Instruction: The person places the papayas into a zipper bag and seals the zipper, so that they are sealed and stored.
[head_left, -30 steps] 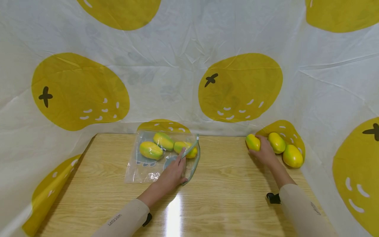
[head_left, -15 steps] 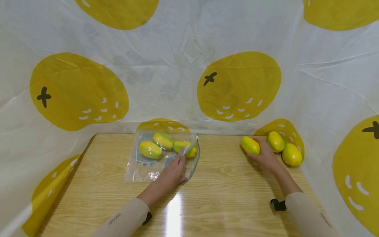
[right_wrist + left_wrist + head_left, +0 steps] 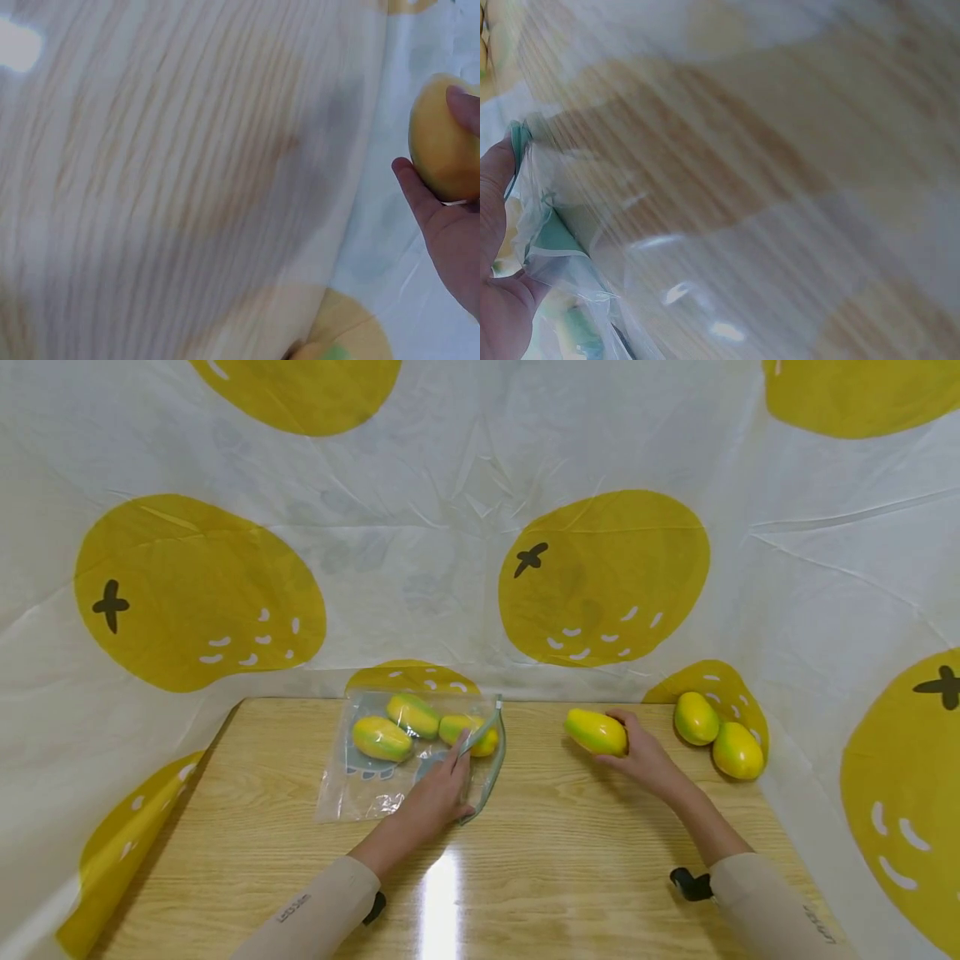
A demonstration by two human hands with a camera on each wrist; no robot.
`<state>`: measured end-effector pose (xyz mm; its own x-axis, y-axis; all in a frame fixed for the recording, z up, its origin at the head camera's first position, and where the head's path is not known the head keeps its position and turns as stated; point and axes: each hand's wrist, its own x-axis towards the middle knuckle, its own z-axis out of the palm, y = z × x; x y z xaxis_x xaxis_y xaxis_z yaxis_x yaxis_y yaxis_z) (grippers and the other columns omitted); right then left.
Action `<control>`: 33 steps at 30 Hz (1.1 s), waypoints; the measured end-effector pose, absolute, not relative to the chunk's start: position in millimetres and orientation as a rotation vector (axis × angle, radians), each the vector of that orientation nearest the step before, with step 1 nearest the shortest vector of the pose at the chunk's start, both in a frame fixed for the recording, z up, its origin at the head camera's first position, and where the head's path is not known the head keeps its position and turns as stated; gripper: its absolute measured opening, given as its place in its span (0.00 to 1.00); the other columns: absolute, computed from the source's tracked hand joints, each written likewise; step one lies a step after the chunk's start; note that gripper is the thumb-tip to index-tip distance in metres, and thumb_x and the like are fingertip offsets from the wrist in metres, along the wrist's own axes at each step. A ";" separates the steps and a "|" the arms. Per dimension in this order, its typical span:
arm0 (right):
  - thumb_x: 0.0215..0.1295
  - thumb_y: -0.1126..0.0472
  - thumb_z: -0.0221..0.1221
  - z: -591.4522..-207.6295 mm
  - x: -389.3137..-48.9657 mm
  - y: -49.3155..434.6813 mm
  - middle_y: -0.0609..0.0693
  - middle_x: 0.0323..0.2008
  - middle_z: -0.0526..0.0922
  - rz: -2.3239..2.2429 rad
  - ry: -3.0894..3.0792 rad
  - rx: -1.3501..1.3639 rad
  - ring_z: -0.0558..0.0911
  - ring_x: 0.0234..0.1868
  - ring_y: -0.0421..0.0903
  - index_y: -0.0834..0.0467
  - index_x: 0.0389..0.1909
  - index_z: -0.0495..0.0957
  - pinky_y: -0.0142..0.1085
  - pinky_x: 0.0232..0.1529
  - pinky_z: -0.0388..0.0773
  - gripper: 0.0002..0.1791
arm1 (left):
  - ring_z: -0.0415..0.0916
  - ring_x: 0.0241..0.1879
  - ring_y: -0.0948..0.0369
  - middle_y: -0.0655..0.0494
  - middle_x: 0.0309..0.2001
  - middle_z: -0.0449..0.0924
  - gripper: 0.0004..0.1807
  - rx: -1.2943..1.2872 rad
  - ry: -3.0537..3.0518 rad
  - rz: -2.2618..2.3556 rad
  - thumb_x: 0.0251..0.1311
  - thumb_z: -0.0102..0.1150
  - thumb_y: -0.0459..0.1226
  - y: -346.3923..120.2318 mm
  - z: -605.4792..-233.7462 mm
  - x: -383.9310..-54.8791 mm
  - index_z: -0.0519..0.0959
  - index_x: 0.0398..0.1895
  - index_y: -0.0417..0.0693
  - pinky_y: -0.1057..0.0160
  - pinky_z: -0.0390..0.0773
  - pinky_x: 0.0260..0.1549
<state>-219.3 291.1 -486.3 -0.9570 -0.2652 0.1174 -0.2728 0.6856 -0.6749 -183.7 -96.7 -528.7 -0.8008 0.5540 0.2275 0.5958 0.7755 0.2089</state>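
A clear plastic zip bag [image 3: 360, 802] with a green-edged mouth lies on the left half of the table, its opening toward the right. Inside it are three yellow-green mangoes [image 3: 382, 739]. My left hand [image 3: 438, 789] grips the bag at its mouth; in the left wrist view a fingertip is at the green strip [image 3: 517, 142] and the thumb is at the plastic below. To the right of the bag my right hand [image 3: 645, 756] holds another mango [image 3: 595, 732] by its right end, thumb on one side and fingers on the other.
Two more mangoes, a rear one [image 3: 697, 719] and a front one [image 3: 738, 751], sit side by side at the table's back right corner. A white cloth [image 3: 420, 585] printed with large yellow fruit hangs behind and beside the wooden table [image 3: 555, 860].
My right hand has carried its mango leftward, away from the other two and nearer the bag mouth. The left hand and the bag have stayed in place.
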 end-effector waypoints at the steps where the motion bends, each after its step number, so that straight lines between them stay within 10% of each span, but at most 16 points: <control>1: 0.63 0.66 0.71 -484.9 -218.8 286.4 0.71 0.68 0.69 1.154 -2.873 0.475 0.73 0.64 0.68 0.69 0.74 0.56 0.65 0.64 0.69 0.44 | 0.80 0.55 0.44 0.39 0.84 0.41 0.58 -0.918 -2.813 -0.406 0.50 0.81 0.47 -96.4 -528.8 -184.0 0.58 0.77 0.32 0.57 0.85 0.51; 33: 0.60 0.61 0.74 -494.1 -234.8 201.0 0.65 0.66 0.74 1.041 -2.944 0.721 0.75 0.64 0.62 0.63 0.73 0.66 0.60 0.66 0.73 0.42 | 0.79 0.58 0.47 0.41 0.84 0.36 0.59 -0.923 -2.828 -0.231 0.51 0.79 0.51 -82.0 -527.6 -188.3 0.56 0.79 0.33 0.60 0.84 0.53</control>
